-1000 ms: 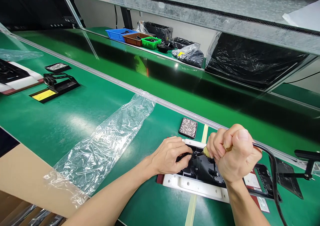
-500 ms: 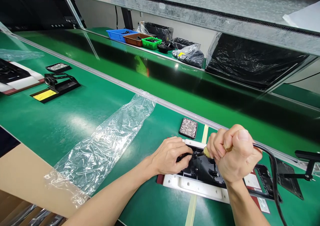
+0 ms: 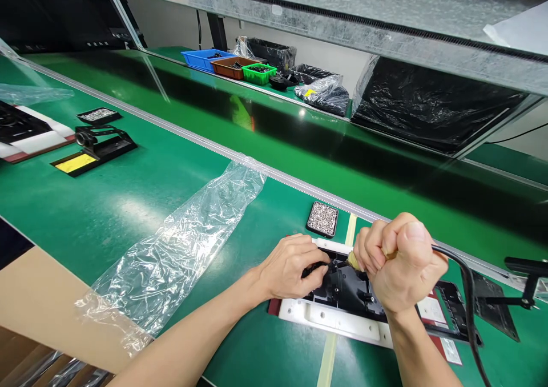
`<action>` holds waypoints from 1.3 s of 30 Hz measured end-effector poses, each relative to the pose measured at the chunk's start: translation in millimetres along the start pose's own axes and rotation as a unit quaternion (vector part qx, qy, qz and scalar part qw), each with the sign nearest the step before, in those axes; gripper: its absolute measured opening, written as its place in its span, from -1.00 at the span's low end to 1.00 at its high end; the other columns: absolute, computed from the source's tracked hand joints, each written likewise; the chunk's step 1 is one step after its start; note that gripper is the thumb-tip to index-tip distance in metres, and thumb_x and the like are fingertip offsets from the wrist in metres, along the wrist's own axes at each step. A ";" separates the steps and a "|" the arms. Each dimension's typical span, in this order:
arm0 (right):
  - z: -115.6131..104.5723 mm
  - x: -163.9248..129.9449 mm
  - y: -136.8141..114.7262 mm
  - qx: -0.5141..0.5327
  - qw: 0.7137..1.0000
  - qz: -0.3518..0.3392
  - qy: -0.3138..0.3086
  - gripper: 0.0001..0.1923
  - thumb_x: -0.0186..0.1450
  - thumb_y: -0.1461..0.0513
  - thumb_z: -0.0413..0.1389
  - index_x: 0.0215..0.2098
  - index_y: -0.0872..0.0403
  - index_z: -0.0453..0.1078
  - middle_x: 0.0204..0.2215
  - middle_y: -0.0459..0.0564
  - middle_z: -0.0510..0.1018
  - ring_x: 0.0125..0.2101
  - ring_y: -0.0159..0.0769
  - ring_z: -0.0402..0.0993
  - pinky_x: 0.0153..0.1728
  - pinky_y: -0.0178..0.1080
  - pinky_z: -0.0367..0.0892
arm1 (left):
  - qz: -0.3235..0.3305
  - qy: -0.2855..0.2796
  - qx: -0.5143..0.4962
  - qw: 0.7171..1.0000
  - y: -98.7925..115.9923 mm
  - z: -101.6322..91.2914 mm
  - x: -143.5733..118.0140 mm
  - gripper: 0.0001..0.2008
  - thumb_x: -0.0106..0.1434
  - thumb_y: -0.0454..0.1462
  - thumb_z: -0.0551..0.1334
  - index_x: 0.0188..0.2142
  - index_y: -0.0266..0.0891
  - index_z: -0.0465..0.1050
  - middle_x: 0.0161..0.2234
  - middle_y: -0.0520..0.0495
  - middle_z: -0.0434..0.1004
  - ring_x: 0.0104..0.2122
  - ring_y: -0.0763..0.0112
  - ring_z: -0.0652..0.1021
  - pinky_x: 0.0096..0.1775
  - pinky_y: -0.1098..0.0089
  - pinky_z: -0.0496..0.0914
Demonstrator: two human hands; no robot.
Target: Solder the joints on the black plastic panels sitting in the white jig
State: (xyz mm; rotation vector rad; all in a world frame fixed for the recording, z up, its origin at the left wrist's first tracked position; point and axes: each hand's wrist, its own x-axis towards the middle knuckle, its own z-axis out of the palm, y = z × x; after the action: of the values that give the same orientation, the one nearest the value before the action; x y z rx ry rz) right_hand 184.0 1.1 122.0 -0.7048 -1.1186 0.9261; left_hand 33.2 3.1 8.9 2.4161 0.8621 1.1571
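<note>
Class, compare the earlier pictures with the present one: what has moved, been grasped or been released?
Nothing has visibly changed. The right hand still grips the corded tool; the left hand stays at the black part in its white holder.

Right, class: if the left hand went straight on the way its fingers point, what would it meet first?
Probably the front end of the tool in the right hand, just beyond the left hand, though its height above the black part is hard to judge.
</note>
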 end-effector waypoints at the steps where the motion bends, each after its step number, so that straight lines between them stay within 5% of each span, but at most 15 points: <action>1: -0.1 0.0 0.0 0.001 1.000 -0.002 -0.001 -0.56 0.40 0.16 0.10 -0.61 0.07 0.12 -0.77 -0.21 0.12 -0.79 -0.52 -0.01 -0.78 -0.41 -0.02 | -0.001 -0.001 0.000 1.000 -0.1 -0.1 0.2 -0.81 0.39 -0.27 0.15 -0.19 -0.25 0.54 -0.41 -0.03 0.57 -0.41 0.31 0.48 -0.31 0.27 0.29; 39: 0.0 -1.0 -0.1 0.004 1.000 0.011 0.006 -0.56 0.38 0.15 0.12 -0.61 0.05 0.12 -0.78 -0.22 0.12 -0.79 -0.52 -0.02 -0.78 -0.41 -0.04 | 0.000 0.000 0.007 1.000 -0.1 0.1 0.3 -0.79 0.40 -0.25 0.14 -0.19 -0.25 0.55 -0.41 -0.03 0.57 -0.41 0.33 0.48 -0.32 0.24 0.32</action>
State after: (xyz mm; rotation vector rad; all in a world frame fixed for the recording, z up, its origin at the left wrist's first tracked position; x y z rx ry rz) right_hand 183.9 0.1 121.6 -0.7171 -1.0988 0.9442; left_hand 33.4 3.4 8.9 2.4271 0.8723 1.1539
